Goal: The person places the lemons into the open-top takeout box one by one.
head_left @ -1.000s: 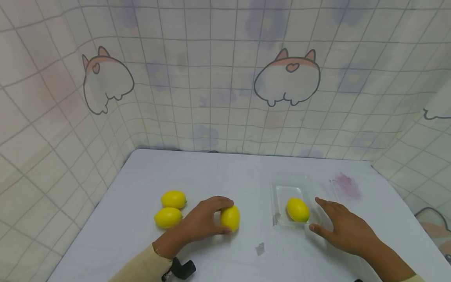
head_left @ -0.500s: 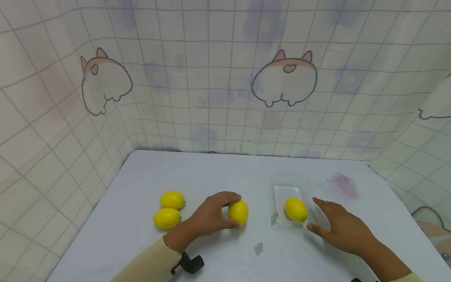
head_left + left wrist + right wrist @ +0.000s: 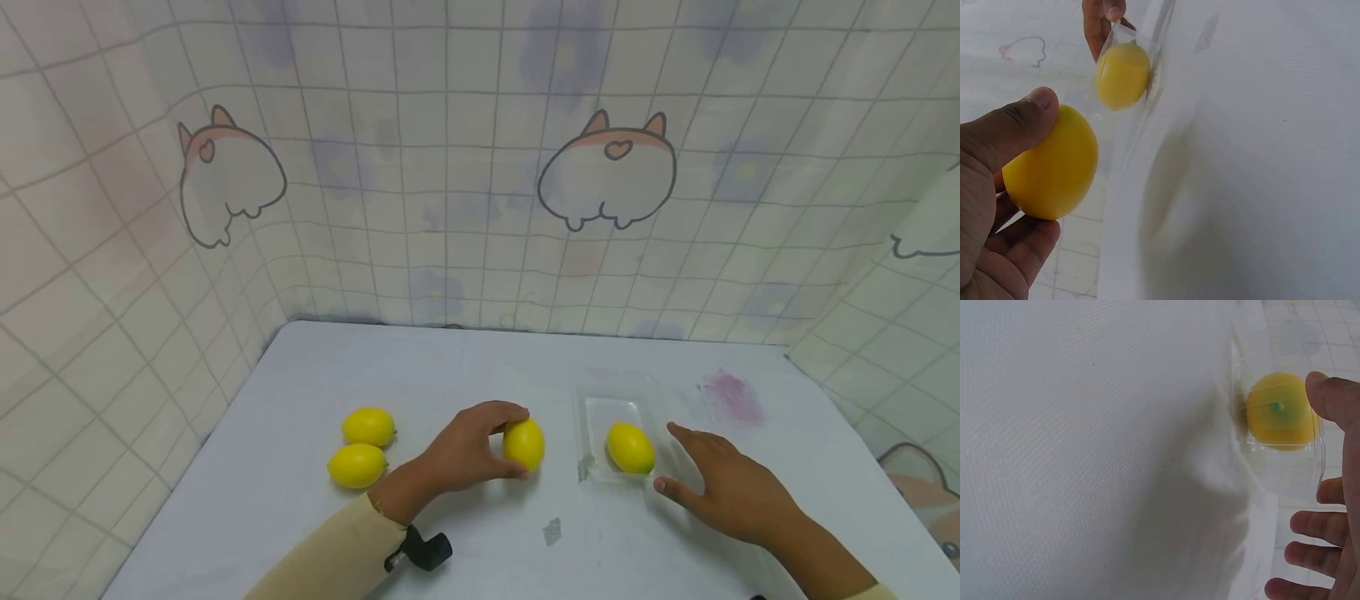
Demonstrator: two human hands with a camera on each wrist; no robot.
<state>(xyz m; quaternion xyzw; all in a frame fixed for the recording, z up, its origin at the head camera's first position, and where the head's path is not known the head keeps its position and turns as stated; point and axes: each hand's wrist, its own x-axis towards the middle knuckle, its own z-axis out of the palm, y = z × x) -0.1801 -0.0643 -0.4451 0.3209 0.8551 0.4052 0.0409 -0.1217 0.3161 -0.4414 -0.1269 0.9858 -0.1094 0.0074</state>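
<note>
My left hand [image 3: 467, 454] pinches a yellow lemon [image 3: 527, 446] between thumb and fingers. In the left wrist view this lemon [image 3: 1054, 165] is off the table, its shadow falling to one side. To its right lies a clear plastic tray [image 3: 611, 408] with one lemon [image 3: 630, 448] inside, near the front end. Just right of the tray is my right hand [image 3: 731, 492], fingers extended and thumb apart. In the right wrist view its thumb overlaps the tray's edge; I cannot tell whether they touch.
Two more lemons, one behind [image 3: 369, 427] and one in front [image 3: 357, 466], lie side by side on the left of the white table [image 3: 450, 367]. A grey patch [image 3: 552, 531] and a pink stain [image 3: 732, 397] mark the surface. Checked curtains [image 3: 420, 167] surround the table.
My left hand has carried its lemon to the right and slightly away from me, closer to the tray. My right hand and the tray have stayed nearly in place.
</note>
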